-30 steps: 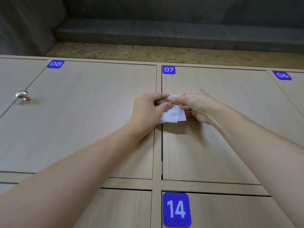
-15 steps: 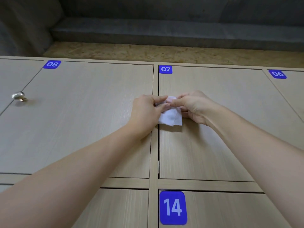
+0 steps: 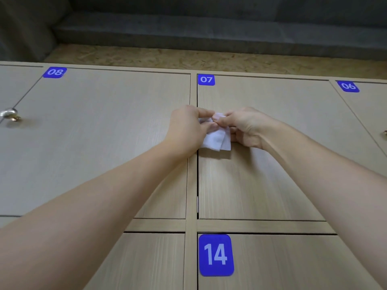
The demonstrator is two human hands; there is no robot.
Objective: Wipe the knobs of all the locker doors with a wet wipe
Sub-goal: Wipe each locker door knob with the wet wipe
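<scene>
Item: wet wipe (image 3: 215, 140), pinched by both hands at frame centre, before the door marked 07 (image 3: 272, 164).

I log the left hand (image 3: 186, 130) and right hand (image 3: 247, 127) each gripping the folded wipe's top edge; its long axis runs vertical, loose end hanging downward; a knob (image 3: 9, 115) at far left beside door 08 (image 3: 94, 132); another knob (image 3: 385, 133) at right edge; label 14 (image 3: 215, 255) lower centre.

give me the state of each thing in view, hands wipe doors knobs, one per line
white wet wipe: folded, pinched by both hands in front of door 07
left hand: fingers curled, pinching the wipe
right hand: fingers curled, pinching the wipe
pale wood locker door 07: closed, its knob hidden
pale wood locker door 08: closed
round metal knob at far left: untouched
blue label 14: stuck on the lower door
</scene>
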